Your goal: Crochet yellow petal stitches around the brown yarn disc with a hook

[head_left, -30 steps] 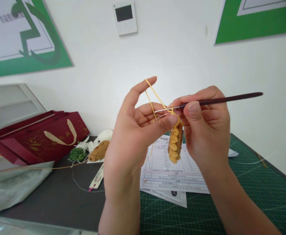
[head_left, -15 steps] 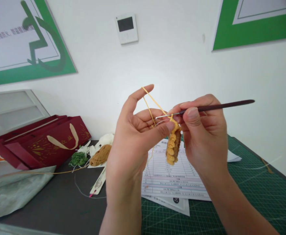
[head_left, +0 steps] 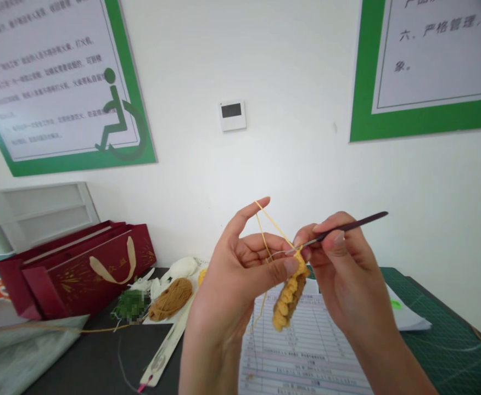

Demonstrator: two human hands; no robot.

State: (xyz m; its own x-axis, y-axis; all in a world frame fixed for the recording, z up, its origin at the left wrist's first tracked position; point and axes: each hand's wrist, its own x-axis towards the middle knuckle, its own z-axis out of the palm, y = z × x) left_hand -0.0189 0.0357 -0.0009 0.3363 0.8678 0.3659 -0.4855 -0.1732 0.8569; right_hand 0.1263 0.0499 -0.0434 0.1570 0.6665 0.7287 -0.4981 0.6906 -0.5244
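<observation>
My left hand (head_left: 240, 274) pinches a yellow crochet piece (head_left: 290, 299) between thumb and fingers. Its index finger is raised, with yellow yarn (head_left: 279, 225) looped over it and running down to the work. The piece hangs below the pinch, ribbed yellow on one side and browner on the other. In my right hand (head_left: 343, 258) is a crochet hook (head_left: 362, 220) with a dark handle, held like a pen. The metal tip of the hook points left and sits at the top edge of the piece. A thin pale strand curves beside the tip.
Printed sheets (head_left: 302, 351) lie under my hands on a green cutting mat (head_left: 442, 334). To the left are a brown yarn ball (head_left: 171, 299), green yarn (head_left: 131, 304), a bookmark-like strip (head_left: 158, 359) and a maroon gift bag (head_left: 96, 269). A wall (head_left: 290, 153) rises behind.
The view has tilted upward, so my hands and the table sit lower in the picture. The hook's handle is tilted more steeply, and the crochet piece hangs more slanted.
</observation>
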